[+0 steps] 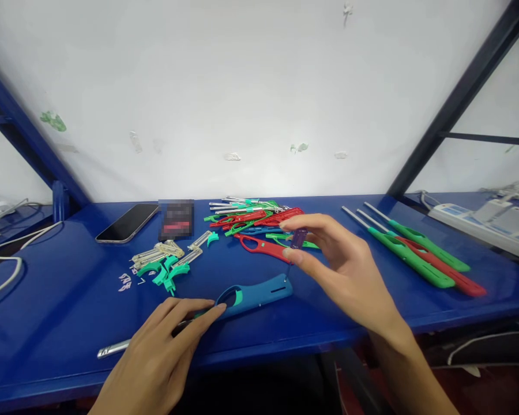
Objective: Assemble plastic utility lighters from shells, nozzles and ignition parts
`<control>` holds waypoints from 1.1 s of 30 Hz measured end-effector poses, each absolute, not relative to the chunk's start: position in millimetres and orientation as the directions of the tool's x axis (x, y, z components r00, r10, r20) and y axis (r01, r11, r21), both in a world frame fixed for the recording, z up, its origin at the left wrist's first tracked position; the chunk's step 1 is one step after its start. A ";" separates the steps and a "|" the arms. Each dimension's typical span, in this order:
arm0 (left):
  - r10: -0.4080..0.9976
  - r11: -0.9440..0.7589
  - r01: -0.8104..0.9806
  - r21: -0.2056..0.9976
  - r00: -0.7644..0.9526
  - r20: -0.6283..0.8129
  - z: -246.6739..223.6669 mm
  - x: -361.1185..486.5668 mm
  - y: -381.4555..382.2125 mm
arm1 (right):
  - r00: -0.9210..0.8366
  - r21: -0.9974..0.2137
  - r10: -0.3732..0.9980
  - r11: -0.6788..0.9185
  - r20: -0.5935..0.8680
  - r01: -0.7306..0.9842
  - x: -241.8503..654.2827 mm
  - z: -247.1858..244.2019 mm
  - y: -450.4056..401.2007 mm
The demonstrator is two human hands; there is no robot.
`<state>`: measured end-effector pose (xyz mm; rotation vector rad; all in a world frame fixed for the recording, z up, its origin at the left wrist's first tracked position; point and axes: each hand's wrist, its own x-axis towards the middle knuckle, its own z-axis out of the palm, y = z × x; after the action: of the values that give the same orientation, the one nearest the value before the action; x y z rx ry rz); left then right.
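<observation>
A blue long-necked gas lighter (263,294) lies near the table's front edge, its metal tube pointing left. My left hand (164,340) is closed over its neck, hiding where the tube joins the body. A green trigger shows inside the finger loop. Between thumb and fingertips, my right hand (341,265) pinches a small screwdriver (300,237) with a dark purple see-through handle. Its thin shaft points down, with the tip at the right end of the blue body. Just behind lies a red lighter shell half (266,248).
Green triggers (168,274) and clear inner parts (155,253) lie left of centre, near a phone (127,223) and a dark box (176,220). Metal tubes (237,206) and coloured shells pile at the back. Three lighters (415,253) and a power strip (480,227) lie right.
</observation>
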<state>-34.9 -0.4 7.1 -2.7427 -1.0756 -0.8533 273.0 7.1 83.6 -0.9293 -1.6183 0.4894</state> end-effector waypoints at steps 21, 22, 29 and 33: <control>0.640 -0.734 0.654 0.185 0.574 0.510 7.6 -30.5 -5.1 | -0.258 -0.150 0.940 0.294 0.222 0.944 267.6 64.1 12.6; 0.648 -0.730 0.657 0.191 0.575 0.500 9.0 -29.4 -6.4 | -0.270 -0.118 0.937 0.301 0.222 0.946 265.8 59.7 13.4; 0.670 -0.720 0.659 0.218 0.576 0.469 16.2 -25.5 -10.6 | -0.417 -0.032 0.865 0.442 0.280 0.896 280.1 47.3 20.5; 0.670 -0.724 0.650 0.231 0.582 0.460 12.0 -27.3 -11.8 | -0.453 -0.062 0.846 0.487 0.280 0.871 290.6 50.1 19.9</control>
<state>-27.3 -11.8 12.0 -2.8273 -1.1804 -0.8467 290.6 19.9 50.1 -1.4597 -2.4624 -0.1307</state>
